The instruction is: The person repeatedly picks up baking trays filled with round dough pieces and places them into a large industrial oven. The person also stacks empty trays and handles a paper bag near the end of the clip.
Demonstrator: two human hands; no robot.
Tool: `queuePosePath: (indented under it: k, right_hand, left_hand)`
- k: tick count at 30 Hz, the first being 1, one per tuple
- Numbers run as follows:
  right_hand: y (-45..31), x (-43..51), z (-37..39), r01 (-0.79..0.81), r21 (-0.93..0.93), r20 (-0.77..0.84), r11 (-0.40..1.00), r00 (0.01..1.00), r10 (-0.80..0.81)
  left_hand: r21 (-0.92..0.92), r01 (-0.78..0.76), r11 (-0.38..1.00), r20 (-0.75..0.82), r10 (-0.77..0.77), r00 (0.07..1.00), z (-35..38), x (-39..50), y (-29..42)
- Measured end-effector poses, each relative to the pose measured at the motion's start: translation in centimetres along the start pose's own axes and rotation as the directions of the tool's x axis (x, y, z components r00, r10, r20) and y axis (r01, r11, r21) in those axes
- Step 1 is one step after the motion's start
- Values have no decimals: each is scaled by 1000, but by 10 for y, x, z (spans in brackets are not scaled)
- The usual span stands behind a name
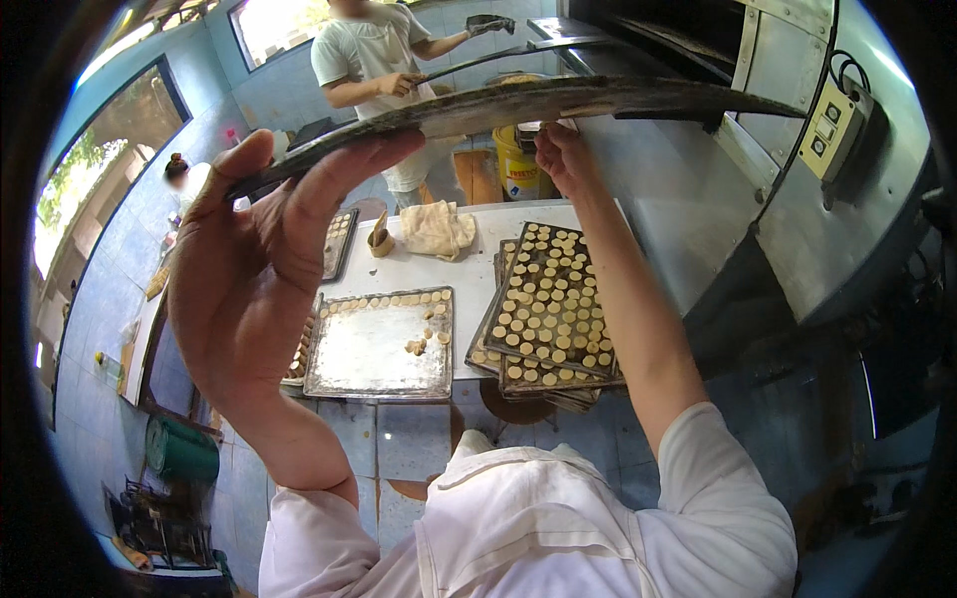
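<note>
A dark, thin baking tray [508, 105] is raised before my face, seen nearly edge-on. My left hand [277, 217] grips its left end, thumb over the upper edge and fingers spread beneath. My right hand [564, 161] is lifted under the middle of the tray, fingers curled and tips at its lower edge; whether it bears the tray is unclear. Below on the white table [478, 224] lies a worn metal tray [374, 351] with a row of small dough discs and several loose pieces. Right of it, a stack of dark trays [549, 299] carries many pale round discs.
Across the table a person [374, 67] in white holds a long-handled peel [486, 56] towards the oven [665, 45]. A folded cloth [437, 228] and a small round container [381, 243] sit at the table's back. Behind stands a yellow bucket [516, 164]. A socket box [834, 131] juts out right.
</note>
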State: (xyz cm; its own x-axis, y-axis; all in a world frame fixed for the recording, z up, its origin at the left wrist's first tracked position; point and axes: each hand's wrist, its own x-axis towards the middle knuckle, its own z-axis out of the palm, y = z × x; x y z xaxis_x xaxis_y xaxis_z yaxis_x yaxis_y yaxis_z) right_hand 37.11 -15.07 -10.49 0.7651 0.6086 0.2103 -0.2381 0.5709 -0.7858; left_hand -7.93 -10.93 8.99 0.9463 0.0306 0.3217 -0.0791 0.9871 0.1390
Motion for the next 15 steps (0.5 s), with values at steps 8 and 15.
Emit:
queuePosePath:
  k: [8,15]
  right_hand:
    - [-26,-8,21,337,-909,358,245,933,44]
    - [26,17,116,59,218,165,974,982,-96]
  left_hand:
    - [293,-86,952,-15,94,995,19,-5,-5]
    - [257,-44,966,52,31,998,23,21,-10]
